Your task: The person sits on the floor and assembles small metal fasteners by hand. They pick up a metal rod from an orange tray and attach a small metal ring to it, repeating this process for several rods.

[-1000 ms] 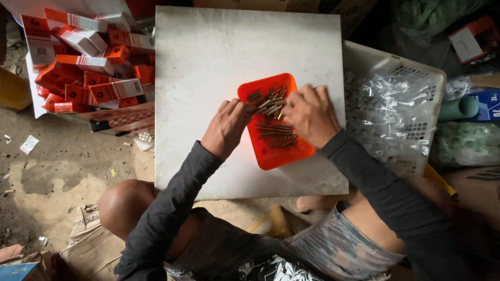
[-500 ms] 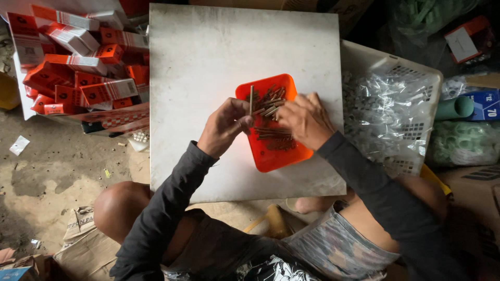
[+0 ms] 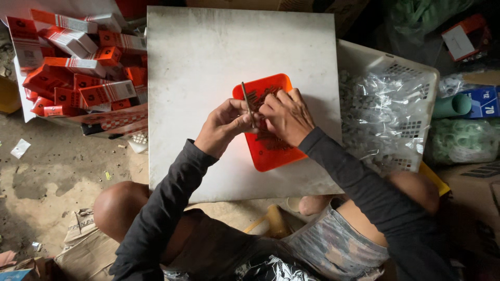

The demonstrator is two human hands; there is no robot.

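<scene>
Both hands work over the orange tray [image 3: 271, 151], which sits on a white board [image 3: 208, 62] used as a lap-level bench. Left hand [image 3: 224, 125]: fingers curled shut, thumb & forefinger pinching a thin brown stick-like piece [image 3: 247, 101] that stands nearly upright just above the knuckles; prob. held that way so the ends can be lined up, though that's a guess. Right hand [image 3: 285, 115]: fingers bent down & closed over a bunch of the same thin pieces [image 3: 259, 96] in the tray's upper part; can't tell exactly how many it grips, since the hand hides them. The two hands touch at the fingertips, w/ the tray right under them, so anything dropped would likely land back in it. More loose pieces lie in the tray beneath the right palm, mostly hidden. Well left of the left hand's fingers: a heap of small oblong orange-and-white cartons [image 3: 78, 67], tumbled on a white sheet. Right of the right hand's fingers, beside the board: a white perforated plastic basket [image 3: 411, 73] full of small clear bags [image 3: 380, 114]. Further right: a green tube [image 3: 452, 105], a blue box [image 3: 484, 101], & up top an orange box w/ a white label [image 3: 461, 36]. Below the hands: torn brown cardboard [image 3: 83, 234] on the dirt floor.
</scene>
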